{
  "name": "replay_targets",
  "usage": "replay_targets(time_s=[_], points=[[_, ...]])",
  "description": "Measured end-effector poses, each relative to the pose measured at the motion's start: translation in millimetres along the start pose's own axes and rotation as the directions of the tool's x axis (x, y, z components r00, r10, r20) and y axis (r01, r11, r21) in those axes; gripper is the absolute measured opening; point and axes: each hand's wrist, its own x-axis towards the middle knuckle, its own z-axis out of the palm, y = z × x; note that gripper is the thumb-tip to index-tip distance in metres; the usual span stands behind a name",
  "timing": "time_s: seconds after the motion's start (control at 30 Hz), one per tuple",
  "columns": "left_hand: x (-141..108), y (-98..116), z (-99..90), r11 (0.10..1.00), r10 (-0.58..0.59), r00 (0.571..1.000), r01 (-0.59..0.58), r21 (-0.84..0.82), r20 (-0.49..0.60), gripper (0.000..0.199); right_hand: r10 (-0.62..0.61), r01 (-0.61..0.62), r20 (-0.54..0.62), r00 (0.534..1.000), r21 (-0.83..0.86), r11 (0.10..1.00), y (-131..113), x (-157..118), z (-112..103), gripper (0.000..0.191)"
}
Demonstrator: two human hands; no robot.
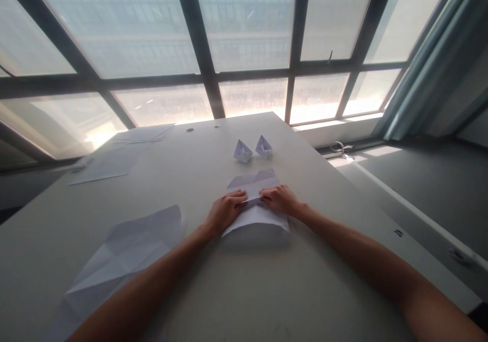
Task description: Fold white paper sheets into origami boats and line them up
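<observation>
A creased white sheet of paper (255,216) lies on the white table between my hands, its near edge lifted off the surface. My left hand (227,211) rests on the left side of this sheet, fingers pointing inward and lying nearly flat. On the right side, my right hand (280,198) has its fingers curled together on the paper at a fold. Past the sheet's far edge stand two small folded paper shapes, the left one (243,151) close beside the right one (264,147).
A large creased sheet (133,245) lies at the left, partly under my left forearm. Further back at the left are flat sheets (110,163) on the table (198,159). Windows rise behind it. A white cable (340,149) lies beyond the right edge, near a curtain (419,78).
</observation>
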Motion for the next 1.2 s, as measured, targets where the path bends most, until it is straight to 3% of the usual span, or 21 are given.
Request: replay_targets(time_s=[0.13, 0.23, 0.33, 0.43, 0.53, 0.7, 0.77, 1.07, 1.13, 1.2], points=[[2, -6, -0.1, 0.99, -0.018, 0.998, 0.009, -0.143, -0.061, 0.028, 0.064, -0.054, -0.098, 0.993, 0.098, 0.994, 9, 1, 6, 0.027], [3, -4, -2.4, 0.957, -0.116, 0.975, 0.059, -0.285, -0.189, 0.028, 0.163, -0.079, -0.251, 0.954, 0.314, 0.946, 22, 5, 8, 0.026], [3, 1, -5.7, 0.932, -0.215, 0.92, 0.092, -0.351, -0.328, 0.03, 0.305, -0.021, -0.378, 0.874, 0.597, 0.802, 34, 9, 9, 0.035], [2, 3, -7.9, 0.924, -0.27, 0.88, 0.123, -0.362, -0.39, 0.03, 0.416, 0.064, -0.386, 0.824, 0.792, 0.608, 35, 11, 10, 0.038], [1, 4, -8.1, 0.918, -0.3, 0.854, 0.137, -0.371, -0.426, 0.031, 0.435, 0.121, -0.363, 0.824, 0.863, 0.491, 27, 10, 9, 0.038], [-1, 9, -7.4, 0.873, -0.392, 0.774, 0.143, -0.467, -0.497, 0.043, 0.359, 0.133, -0.289, 0.887, 0.906, 0.402, 18, 8, 9, 0.035], [0, 10, -7.8, 0.862, -0.41, 0.754, 0.135, -0.489, -0.514, 0.045, 0.352, 0.14, -0.289, 0.891, 0.909, 0.392, 20, 10, 13, 0.034], [9, 0, -5.3, 0.839, -0.463, 0.74, 0.189, -0.51, -0.487, 0.031, 0.447, 0.04, -0.223, 0.866, 0.922, 0.384, 22, 18, 28, 0.033], [10, -5, -0.6, 0.847, -0.461, 0.743, 0.204, -0.491, -0.486, 0.041, 0.465, 0.004, -0.225, 0.856, 0.903, 0.43, 21, 18, 29, 0.031], [10, -8, 4.3, 0.873, -0.434, 0.752, 0.216, -0.436, -0.496, 0.065, 0.467, -0.028, -0.249, 0.849, 0.859, 0.511, 21, 18, 30, 0.033]])
